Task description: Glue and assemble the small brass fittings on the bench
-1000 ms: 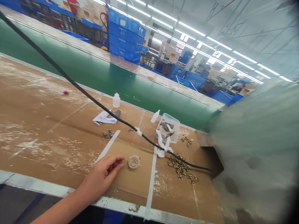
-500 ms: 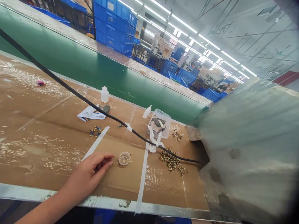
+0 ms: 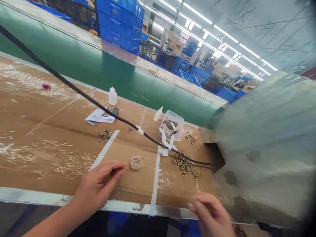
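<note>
My left hand (image 3: 97, 184) rests over the cardboard-covered bench (image 3: 138, 187), its thumb and index finger pressed together. Whatever those fingertips hold, if anything, is too small to make out. Just right of them stands a small clear cup (image 3: 135, 162) with a thin stick in it. Over the front edge, my right hand (image 3: 211, 214) is blurred, with its fingers pinched. Any item between them cannot be made out. A pile of small brass-and-dark parts (image 3: 183, 163) lies beyond my right hand. A few blue-and-gold pieces (image 3: 105, 134) lie behind my left hand.
A black cable (image 3: 81, 93) crosses above the bench. Toward the back are a clear plastic box (image 3: 181, 126) with scraps, two white bottles (image 3: 113, 97) and a folded striped paper (image 3: 98, 116). A green conveyor belt (image 3: 118, 77) runs behind; a metal panel (image 3: 259, 141) stands at right.
My right hand has come into view at the lower right. My left hand keeps its pinch near the cup. The whole view has shifted slightly.
</note>
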Demonstrator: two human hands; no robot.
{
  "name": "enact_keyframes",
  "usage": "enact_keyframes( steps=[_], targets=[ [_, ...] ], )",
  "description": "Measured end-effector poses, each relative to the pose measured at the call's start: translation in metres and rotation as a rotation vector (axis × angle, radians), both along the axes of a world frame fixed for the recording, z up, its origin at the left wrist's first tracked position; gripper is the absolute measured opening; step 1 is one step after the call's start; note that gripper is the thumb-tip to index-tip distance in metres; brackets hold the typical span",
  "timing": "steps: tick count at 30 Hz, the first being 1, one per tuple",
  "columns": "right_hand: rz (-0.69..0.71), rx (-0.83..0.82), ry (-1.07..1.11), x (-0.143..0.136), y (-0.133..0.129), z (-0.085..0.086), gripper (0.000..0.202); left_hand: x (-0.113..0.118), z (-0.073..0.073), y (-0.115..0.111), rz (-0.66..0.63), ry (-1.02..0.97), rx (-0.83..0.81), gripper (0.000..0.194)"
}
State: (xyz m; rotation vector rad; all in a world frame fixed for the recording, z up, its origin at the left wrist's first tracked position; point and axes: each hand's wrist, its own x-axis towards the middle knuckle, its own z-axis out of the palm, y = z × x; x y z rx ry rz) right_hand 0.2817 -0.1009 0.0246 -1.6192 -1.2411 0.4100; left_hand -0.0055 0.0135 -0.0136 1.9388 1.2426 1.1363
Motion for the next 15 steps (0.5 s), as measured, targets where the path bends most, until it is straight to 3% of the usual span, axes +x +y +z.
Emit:
enact_keyframes(
  steps=[2,4,8,15],
  targets=[
    [0.214,-0.182,0.432,-0.036,0.024,-0.008,0.021,0.003,0.0,-0.008,-0.056,-0.024,0.009,0.015],
    [0.34,-0.221,0.61,-0.069,0.044,-0.014,0.016,0.005,0.0,-0.016,-0.091,-0.047,-0.033,0.015],
    [0.423,-0.208,0.644,-0.107,0.061,-0.018,0.009,0.006,-0.003,-0.024,-0.118,-0.084,-0.129,0.015],
    [0.357,-0.25,0.625,-0.115,0.061,-0.029,0.016,0.007,-0.004,-0.02,-0.126,-0.141,-0.211,0.015]
  ],
)
